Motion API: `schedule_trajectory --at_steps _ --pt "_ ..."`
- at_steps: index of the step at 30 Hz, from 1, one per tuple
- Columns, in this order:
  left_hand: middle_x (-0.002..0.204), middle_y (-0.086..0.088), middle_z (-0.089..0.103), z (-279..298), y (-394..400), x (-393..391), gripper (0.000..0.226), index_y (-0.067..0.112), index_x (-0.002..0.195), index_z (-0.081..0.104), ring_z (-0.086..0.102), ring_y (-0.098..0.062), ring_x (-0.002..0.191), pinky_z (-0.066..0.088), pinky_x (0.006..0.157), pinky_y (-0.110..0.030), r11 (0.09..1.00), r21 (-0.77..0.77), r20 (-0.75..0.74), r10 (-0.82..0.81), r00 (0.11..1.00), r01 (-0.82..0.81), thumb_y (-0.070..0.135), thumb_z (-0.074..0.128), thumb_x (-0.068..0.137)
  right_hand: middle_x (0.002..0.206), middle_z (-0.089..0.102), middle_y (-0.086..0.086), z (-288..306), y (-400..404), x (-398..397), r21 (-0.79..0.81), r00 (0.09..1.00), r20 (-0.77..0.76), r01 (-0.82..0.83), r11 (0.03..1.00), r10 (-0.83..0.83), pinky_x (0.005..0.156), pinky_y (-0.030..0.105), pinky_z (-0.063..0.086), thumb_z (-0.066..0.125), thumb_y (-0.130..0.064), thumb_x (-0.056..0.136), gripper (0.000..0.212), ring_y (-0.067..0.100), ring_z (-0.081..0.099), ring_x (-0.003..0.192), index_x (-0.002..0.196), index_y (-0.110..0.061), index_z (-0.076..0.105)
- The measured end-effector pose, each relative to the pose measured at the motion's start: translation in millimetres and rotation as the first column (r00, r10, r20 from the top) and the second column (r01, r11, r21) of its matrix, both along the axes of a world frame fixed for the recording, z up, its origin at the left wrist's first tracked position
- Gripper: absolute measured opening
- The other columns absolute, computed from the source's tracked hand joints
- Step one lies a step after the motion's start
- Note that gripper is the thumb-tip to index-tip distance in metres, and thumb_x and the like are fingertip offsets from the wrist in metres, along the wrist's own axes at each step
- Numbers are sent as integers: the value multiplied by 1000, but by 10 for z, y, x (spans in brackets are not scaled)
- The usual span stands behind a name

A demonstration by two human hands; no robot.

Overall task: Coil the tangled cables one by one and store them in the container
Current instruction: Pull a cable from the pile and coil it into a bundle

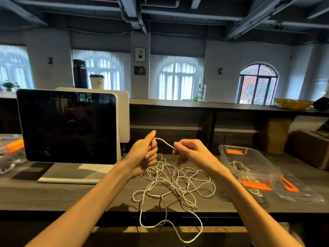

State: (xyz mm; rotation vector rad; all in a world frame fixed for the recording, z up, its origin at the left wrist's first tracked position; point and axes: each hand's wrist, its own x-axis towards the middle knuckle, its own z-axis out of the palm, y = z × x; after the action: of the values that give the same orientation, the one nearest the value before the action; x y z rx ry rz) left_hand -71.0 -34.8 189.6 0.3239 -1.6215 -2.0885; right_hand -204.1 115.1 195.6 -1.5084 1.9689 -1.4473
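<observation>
Hands raised over a dark counter: left hand (145, 154) curled around a white cable (164, 142), right hand (191, 152) pinching it – coiling seems just begun. Tangled cables (173, 182) lie below, one loop overhanging the near edge; clear container (249, 157) waits right – a monitor (67, 125) stands left

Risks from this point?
1. The left hand and right hand hold one white strand still tied into the tangle; pulling may tighten knots.
2. A loop hangs over the counter edge and could snag.
3. The container sits close; dragged cable might shift it.
</observation>
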Motion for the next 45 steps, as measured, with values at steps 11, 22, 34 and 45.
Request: schedule_trajectory --at_steps 11,22,34,45 --pt "55 -1 45 38 97 -192 47 11 77 54 46 -7 43 46 48 -21 932 -185 -21 315 949 -313 54 54 98 79 67 -13 -135 -243 316 -145 826 -555 19 989 -97 64 31 54 56 -31 104 16 7 62 70 100 -26 70" --pt "45 3 40 92 -58 -107 45 16 67 45 53 -10 41 44 38 -20 910 393 -148 204 968 -132 43 49 103 65 65 -7 -140 -233 329 -89 815 -570 58 994 -99 59 32 53 56 -43 104 31 10 60 58 91 -23 75" --pt "73 -12 62 74 -85 -155 70 -8 90 61 61 -18 58 56 50 -29 906 -399 117 201 973 -140 58 41 102 87 70 -10 71 -245 268 -163 890 -452 -26 986 -51 76 44 58 72 -43 92 16 12 67 81 101 -31 78" --pt "52 3 31 159 31 7 64 22 57 48 22 -11 45 18 47 -25 911 -326 235 -182 955 254 79 39 86 81 70 -7 250 -278 177 -148 940 -323 63 987 -109 67 23 58 83 -32 84 12 11 69 78 90 -25 76"
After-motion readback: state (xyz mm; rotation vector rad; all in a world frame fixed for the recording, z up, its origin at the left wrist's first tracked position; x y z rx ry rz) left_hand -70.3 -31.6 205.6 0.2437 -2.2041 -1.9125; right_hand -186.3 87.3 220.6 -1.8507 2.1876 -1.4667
